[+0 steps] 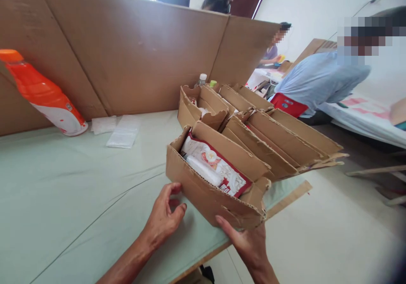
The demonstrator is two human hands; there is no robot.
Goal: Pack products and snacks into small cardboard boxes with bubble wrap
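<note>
A brown cardboard box point(203, 193) stands at the table's right edge, its top open. Inside lie a red-and-white packet point(233, 178) and a white tube-like item point(203, 169). My left hand point(165, 218) rests on the table by the box's near left corner, fingers curled and close to the cardboard, holding nothing. My right hand point(245, 241) supports the box's near right corner from below. Behind it stands a second open box point(198, 106) with items inside, and flattened cardboard pieces point(285, 142) lean beside them.
A pale green cloth covers the table point(69, 199). An orange bottle point(44, 94) leans against the cardboard partition point(136, 51) at the left. Small clear plastic bags point(122, 132) lie near the partition. A person in a blue shirt point(320, 79) bends over another table at the right.
</note>
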